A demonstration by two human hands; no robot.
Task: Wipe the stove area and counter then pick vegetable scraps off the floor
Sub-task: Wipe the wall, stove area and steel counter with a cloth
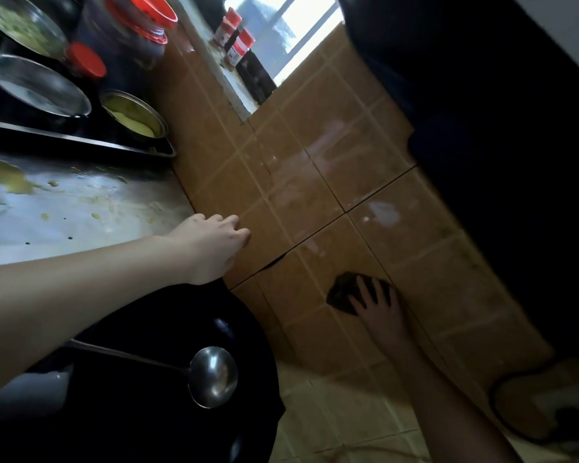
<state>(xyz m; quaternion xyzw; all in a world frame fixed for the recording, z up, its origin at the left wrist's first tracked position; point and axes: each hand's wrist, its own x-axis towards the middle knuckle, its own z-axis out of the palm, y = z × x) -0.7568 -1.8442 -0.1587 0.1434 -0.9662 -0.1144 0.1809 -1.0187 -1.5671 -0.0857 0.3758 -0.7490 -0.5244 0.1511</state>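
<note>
Wiping cloth (340, 294), dark and crumpled, is pinned flat against the brown tiled wall (315, 182) at the lower right of the frame. It is held there by the right grip (378, 305), whose fingers are spread straight over it rather than closed round it, so that pressure is spread for scrubbing. The left grip (211, 242), at mid-frame, is curled into a fist with nothing seen in it. It is set where the desk (64, 212) meets the wall, judged to be a brace for the reach. Below that arm a black wok (147, 412) is seen with a steel ladle (211, 375) lying in it. On the desk, at the left, yellow spills (10, 177) are left unwiped, so the desk stage is judged not yet done. Steel pots (37, 88) are crowded into the upper left.
</note>
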